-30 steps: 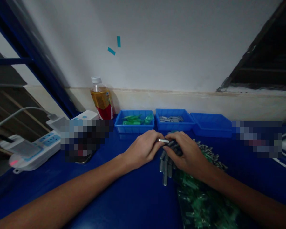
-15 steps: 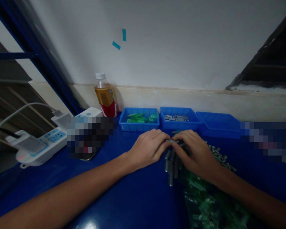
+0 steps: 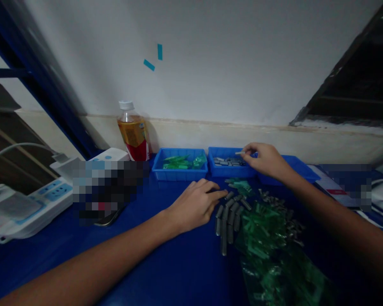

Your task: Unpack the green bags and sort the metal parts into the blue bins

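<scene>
My right hand [image 3: 264,159] pinches a small flat metal piece [image 3: 240,153] between thumb and fingertips, above the middle blue bin [image 3: 231,171], where several similar pieces lie. My left hand [image 3: 194,206] rests low over the table, index finger stretched out and the others loosely bent, with nothing visible in it. Its fingertip reaches the edge of a group of grey metal bars [image 3: 224,225]. Right of the bars lies a clear bag of green pieces [image 3: 264,229], and beyond it a pile of small silvery parts [image 3: 293,225].
A blue bin with green pieces [image 3: 179,174] stands on the left, another blue bin [image 3: 301,170] on the right, partly behind my right forearm. A drink bottle [image 3: 133,136], a power strip [image 3: 28,216] and a partly blurred phone [image 3: 110,216] occupy the left side.
My hands were together over the metal bars, fingertips meeting at a small piece. The right hand has moved up and away to the middle bin with a piece; the left stays near the bars.
</scene>
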`<state>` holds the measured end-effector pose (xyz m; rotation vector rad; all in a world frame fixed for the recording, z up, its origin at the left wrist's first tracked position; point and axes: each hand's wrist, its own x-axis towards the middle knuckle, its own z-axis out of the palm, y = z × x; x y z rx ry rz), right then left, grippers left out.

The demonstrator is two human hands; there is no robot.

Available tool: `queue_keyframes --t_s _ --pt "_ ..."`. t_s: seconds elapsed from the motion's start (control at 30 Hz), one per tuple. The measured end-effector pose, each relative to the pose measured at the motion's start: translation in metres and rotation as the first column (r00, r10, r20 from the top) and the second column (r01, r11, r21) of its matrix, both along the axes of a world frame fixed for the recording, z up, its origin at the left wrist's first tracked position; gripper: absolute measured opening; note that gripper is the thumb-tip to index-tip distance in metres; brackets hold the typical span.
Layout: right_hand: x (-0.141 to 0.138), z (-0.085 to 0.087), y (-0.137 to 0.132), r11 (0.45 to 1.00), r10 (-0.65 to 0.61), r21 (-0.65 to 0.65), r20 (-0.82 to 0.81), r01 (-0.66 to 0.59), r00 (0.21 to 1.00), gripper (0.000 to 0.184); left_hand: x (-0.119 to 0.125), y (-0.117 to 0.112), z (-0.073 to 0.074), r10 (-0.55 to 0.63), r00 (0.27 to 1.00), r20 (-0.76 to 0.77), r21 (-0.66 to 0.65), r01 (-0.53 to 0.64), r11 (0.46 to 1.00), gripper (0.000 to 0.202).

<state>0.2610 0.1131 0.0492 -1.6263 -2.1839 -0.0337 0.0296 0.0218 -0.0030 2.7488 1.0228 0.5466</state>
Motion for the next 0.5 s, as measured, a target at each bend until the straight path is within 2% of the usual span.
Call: queue_keyframes --t_s 0.1,0.2,0.5 --pt "-0.009 -0.004 0.024 0.991 0.004 -0.135 0.125 0.013 0.992 0.021 -0.001 0.001 -0.001 0.053 0.999 0.000 -0.013 -0.053 0.999 0.024" --pt "-0.022 -0.009 0.037 0.986 0.023 -0.165 0.210 0.013 0.977 0.025 -0.001 0.001 0.000 0.099 0.995 0.023 -0.020 -0.099 0.995 0.016" --pt "-0.037 -0.011 0.047 0.965 0.049 -0.260 0.324 0.039 0.945 0.035 -0.001 0.004 -0.003 0.070 0.995 0.071 -0.063 -0.065 0.996 0.014"
